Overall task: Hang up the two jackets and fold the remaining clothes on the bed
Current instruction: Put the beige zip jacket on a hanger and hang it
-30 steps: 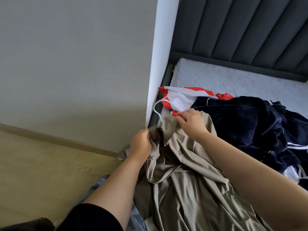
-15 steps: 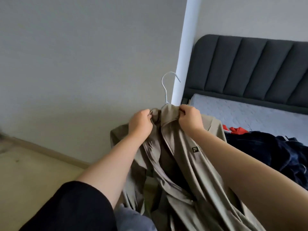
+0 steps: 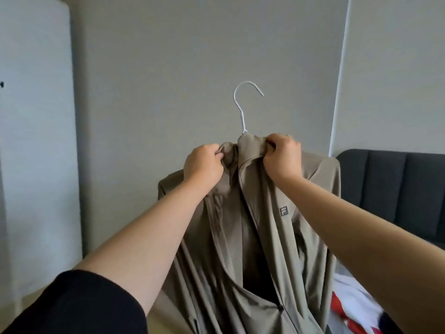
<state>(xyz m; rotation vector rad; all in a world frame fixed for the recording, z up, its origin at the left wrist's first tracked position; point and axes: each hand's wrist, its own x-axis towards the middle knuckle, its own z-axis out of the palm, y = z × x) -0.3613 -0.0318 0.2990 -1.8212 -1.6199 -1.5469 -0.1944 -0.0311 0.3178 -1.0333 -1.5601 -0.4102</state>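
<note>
You hold a beige jacket [image 3: 262, 213] up in front of a grey wall [image 3: 192, 56], both arms stretched out ahead of you. Your left hand [image 3: 202, 165] has its fingers curled tight into the left side of the collar, and your right hand [image 3: 283, 156] bunches the right side of the collar in a closed fist. The jacket sits on a white wire hanger [image 3: 243, 104], whose hook rises free above the collar between your two hands. The front hangs open, a small square logo [image 3: 284, 211] showing on the chest below your right wrist. Behind the jacket's right shoulder stands a dark padded headboard [image 3: 390, 189]. At the lower right edge, a red and white garment [image 3: 349, 307] lies on the bed.
</note>
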